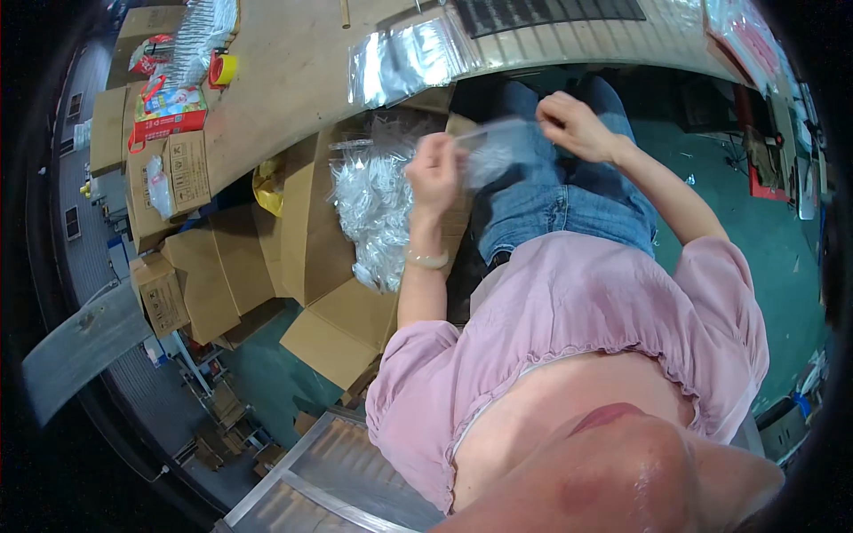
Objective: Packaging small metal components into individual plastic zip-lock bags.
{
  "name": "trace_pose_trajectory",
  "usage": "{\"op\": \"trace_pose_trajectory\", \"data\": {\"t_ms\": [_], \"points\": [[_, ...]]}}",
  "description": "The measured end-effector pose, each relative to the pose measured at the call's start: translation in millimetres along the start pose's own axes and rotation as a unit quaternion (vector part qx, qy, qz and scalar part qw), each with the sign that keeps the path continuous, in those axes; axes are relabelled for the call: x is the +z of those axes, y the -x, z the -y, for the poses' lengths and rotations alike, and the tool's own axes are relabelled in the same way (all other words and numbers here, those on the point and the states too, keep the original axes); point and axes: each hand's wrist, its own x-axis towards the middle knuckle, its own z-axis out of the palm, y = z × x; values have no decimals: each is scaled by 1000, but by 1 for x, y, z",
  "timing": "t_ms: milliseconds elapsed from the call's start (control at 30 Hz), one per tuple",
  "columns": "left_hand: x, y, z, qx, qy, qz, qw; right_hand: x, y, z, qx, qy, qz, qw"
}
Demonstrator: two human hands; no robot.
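A clear plastic bag point(494, 153), smeared by motion, is stretched over my lap with something pale inside that I cannot make out. My left hand point(434, 173) is closed on the bag's left edge. At its other end is my right hand point(573, 124), fingers curled together close to the bag's corner; blur hides whether they grip it. Beside my left wrist, an open cardboard box point(311, 213) is heaped with small clear plastic packets point(378, 200).
Ahead runs a worktable point(284, 67) with a stack of clear bags point(409, 60) at its near edge and a dark mat point(546, 13) beyond. A yellow tape roll point(224, 69) and a red printed box point(169, 111) stand left. More cartons point(213, 266) crowd the left side.
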Motion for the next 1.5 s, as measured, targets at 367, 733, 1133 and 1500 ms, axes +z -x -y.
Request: {"op": "trace_pose_trajectory", "data": {"t_ms": [367,733,1133,1500], "points": [[-35,-73,-8,200,-439,-15,876,9,1,-16,172,-101,-64,978],[86,-95,15,482,-240,6,843,-7,-8,-16,332,-428,-113,833],[120,-50,-29,271,-73,69,957,-31,0,-13,215,-258,-110,936],[131,-53,-45,-116,428,186,877,-45,1,11,165,-464,-92,865]]}}
